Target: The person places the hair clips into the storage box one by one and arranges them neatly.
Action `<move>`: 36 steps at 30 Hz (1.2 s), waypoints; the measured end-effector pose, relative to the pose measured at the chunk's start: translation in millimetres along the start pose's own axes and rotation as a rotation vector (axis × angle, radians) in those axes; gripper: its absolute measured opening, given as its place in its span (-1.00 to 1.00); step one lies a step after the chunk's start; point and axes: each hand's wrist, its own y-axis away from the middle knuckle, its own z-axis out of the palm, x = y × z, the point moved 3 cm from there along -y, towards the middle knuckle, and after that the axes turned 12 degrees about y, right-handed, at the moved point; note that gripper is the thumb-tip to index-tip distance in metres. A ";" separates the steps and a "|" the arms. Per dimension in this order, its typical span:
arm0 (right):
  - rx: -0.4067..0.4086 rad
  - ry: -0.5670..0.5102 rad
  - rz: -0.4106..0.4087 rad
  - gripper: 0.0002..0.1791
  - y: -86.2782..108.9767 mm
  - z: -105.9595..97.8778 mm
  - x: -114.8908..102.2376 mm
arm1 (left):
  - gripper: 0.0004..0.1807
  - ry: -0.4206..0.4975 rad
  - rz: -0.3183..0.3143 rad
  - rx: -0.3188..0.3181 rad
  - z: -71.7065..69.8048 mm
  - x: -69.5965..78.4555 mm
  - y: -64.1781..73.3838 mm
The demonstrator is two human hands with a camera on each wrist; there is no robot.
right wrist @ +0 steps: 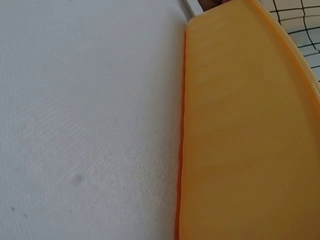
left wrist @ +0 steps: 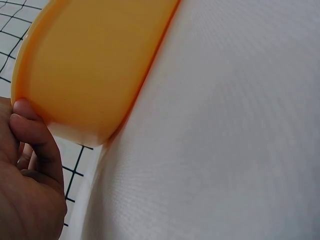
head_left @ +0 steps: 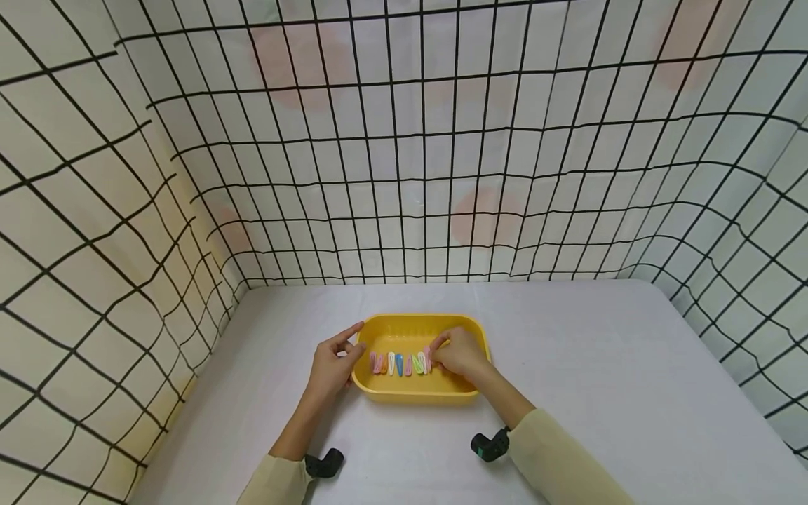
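Note:
A shallow yellow plastic tray (head_left: 416,398) with rounded corners sits on the white cloth. Inside it, several small snap hair clips (head_left: 399,364) lie side by side in a row, in pink, orange, white, blue and green. My left hand (head_left: 330,365) grips the tray's left end, thumb over the rim and curled fingers against the outer wall, as the left wrist view shows. My right hand (head_left: 461,352) reaches over the tray's right side and pinches a pink hair clip (head_left: 428,356) at the right end of the row. The right wrist view shows mostly the tray's outer wall (right wrist: 245,120).
White cloth (head_left: 606,379) covers the table around the tray. Black wire grid (head_left: 423,175) panels with pale fabric behind them stand at the back, left and right. A dark wrist camera (head_left: 325,463) juts from the left cuff, another camera (head_left: 490,445) from the right.

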 end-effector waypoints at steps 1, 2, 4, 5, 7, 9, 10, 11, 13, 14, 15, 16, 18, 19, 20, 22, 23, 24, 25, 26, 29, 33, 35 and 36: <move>0.000 0.019 -0.005 -0.94 0.5 0.2 -0.2 | -0.49 -0.001 0.003 -0.002 0.1 0.1 -0.2; 0.000 0.034 -0.011 -0.94 1.0 0.3 -0.1 | -0.49 -0.001 0.005 -0.003 0.3 0.3 -0.3; -0.005 0.049 -0.011 -0.94 1.9 0.3 -0.6 | -0.50 0.000 0.005 -0.004 0.6 0.5 -0.5; -0.005 0.055 -0.011 -0.95 2.5 0.3 -0.8 | -0.50 0.001 0.004 -0.005 0.8 0.4 -0.5; -0.006 0.066 -0.010 -0.95 3.5 0.3 -0.7 | -0.50 0.005 0.000 -0.005 1.1 0.1 -0.5; -0.009 0.067 0.000 -0.95 4.2 0.3 -0.6 | -0.49 0.005 -0.004 -0.003 1.3 -0.1 -0.4; -0.009 0.071 0.001 -0.95 4.4 0.5 -0.4 | -0.49 0.007 -0.004 -0.002 1.3 -0.2 -0.3; -0.007 0.076 0.000 -0.95 4.6 0.6 -0.4 | -0.49 0.007 -0.005 -0.001 1.4 -0.4 -0.3; -0.004 0.078 -0.004 -0.95 5.1 0.6 -0.5 | -0.49 0.008 -0.003 0.001 1.4 -0.3 -0.1; -0.002 0.078 -0.007 -0.95 5.2 0.4 -0.6 | -0.49 0.008 0.002 0.000 1.4 0.0 0.0; 0.000 0.081 -0.010 -0.95 5.4 0.3 -0.9 | -0.49 0.010 0.004 -0.001 1.4 0.0 0.1; 0.001 0.082 -0.012 -0.95 5.5 0.2 -1.1 | -0.49 0.013 0.004 -0.002 1.3 -0.1 0.0; 0.000 0.085 -0.016 -0.96 5.6 -0.1 -1.7 | -0.50 0.023 0.005 -0.006 1.0 -0.3 -0.1; -0.001 0.088 -0.017 -0.95 5.5 -0.1 -1.7 | -0.50 0.026 0.006 -0.009 0.9 -0.5 -0.3; -0.001 0.090 -0.015 -0.95 5.4 -0.1 -1.8 | -0.50 0.029 0.008 -0.013 0.9 -0.4 -0.4; -0.002 0.093 -0.016 -0.95 5.7 -0.3 -2.1 | -0.50 0.034 0.009 -0.017 0.9 -0.5 -0.6; -0.001 0.094 -0.017 -0.95 5.7 -0.4 -2.0 | -0.50 0.032 0.009 -0.016 0.9 -0.5 -0.7; -0.001 0.092 -0.017 -0.95 5.9 -0.5 -2.2 | -0.50 0.031 0.008 -0.014 0.8 -0.6 -0.7; 0.000 0.092 -0.020 -0.95 6.1 -0.7 -2.4 | -0.50 0.028 0.007 -0.011 0.7 -0.6 -0.6; 0.001 0.092 -0.022 -0.95 6.3 -0.9 -2.6 | -0.50 0.027 0.005 -0.009 0.6 -0.5 -0.5; 0.004 0.095 -0.026 -0.95 6.1 -0.7 -2.1 | -0.51 0.023 -0.004 0.001 0.1 -0.8 -0.2; 0.009 0.099 -0.026 -0.95 5.8 -0.6 -0.7 | -0.51 0.020 -0.005 0.003 0.4 -0.6 0.0; 0.010 0.104 -0.025 -0.92 5.8 -0.9 -1.1 | -0.51 0.015 -0.004 0.004 0.7 -0.4 0.0; 0.012 0.105 -0.024 -0.91 6.0 -1.0 -1.0 | -0.51 0.013 -0.003 0.004 0.9 -0.3 0.1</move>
